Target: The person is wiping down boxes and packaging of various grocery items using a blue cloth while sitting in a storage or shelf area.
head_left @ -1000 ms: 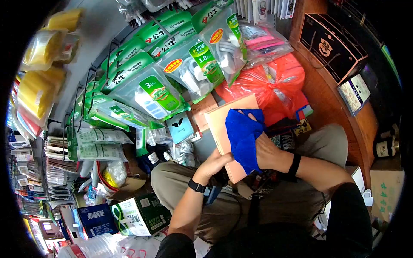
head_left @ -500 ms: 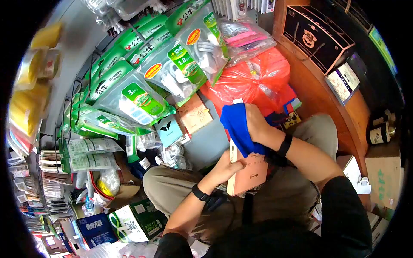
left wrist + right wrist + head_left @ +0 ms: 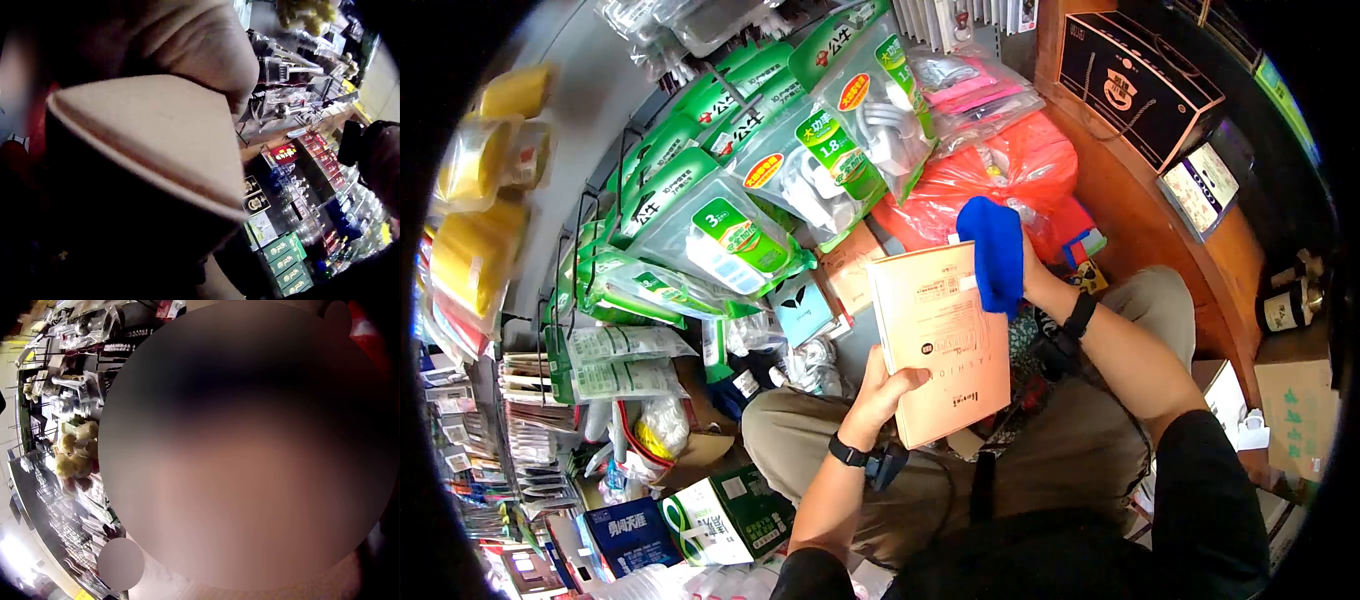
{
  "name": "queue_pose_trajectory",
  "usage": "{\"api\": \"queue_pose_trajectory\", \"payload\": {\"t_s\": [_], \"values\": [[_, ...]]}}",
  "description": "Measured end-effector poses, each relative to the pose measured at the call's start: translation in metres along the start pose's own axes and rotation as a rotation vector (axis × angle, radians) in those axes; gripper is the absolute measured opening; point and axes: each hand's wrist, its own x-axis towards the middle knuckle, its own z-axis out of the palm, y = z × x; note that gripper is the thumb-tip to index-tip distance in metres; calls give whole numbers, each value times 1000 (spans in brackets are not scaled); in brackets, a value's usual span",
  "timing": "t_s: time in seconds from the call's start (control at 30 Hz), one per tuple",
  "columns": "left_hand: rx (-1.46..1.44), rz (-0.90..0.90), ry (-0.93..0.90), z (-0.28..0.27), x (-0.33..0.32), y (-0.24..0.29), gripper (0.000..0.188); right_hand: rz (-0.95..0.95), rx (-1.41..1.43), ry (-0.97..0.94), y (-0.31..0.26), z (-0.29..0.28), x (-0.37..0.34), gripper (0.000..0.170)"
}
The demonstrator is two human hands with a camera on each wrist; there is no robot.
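Observation:
A flat peach-coloured box (image 3: 945,345) with dark print on its broad face is held tilted above the person's lap in the head view. The left hand (image 3: 878,395) grips its lower left side, thumb on the printed face and the other fingers hidden behind. In the right hand (image 3: 1037,282) is a blue cloth (image 3: 998,250), bunched over the box's upper right corner; the cloth hides most of those fingers. The left wrist view shows the box's pale end (image 3: 156,134) close up under the left hand (image 3: 200,50). A large blur covers most of the right wrist view.
Green-topped power-strip packs (image 3: 740,240) hang at the left and ahead. Beyond the hands lies a red plastic bag (image 3: 990,180). Small peach and teal boxes (image 3: 800,305) sit near the left knee. A black carton (image 3: 1135,85) stands on the wooden ledge at right.
The box has turned so a broad printed face with a pale label now faces up. The blue cloth has shifted from over its top and side to its upper right corner.

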Motion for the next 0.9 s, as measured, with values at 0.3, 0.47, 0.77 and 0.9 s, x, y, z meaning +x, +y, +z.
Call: {"api": "queue_pose_trajectory", "payload": {"t_s": [0.3,0.47,0.77,0.9], "values": [[-237,255,378,-1,11,4,54,343,647,52,69,79,-61,36],[-253,385,514,-13,6,0,49,342,765,3,59,91,-77,46],[609,504,186,31,-2,-53,76,561,905,107,-60,75,-55,51],[1060,601,-209,19,14,-25,66,350,948,-120,3,19,-19,34]]}}
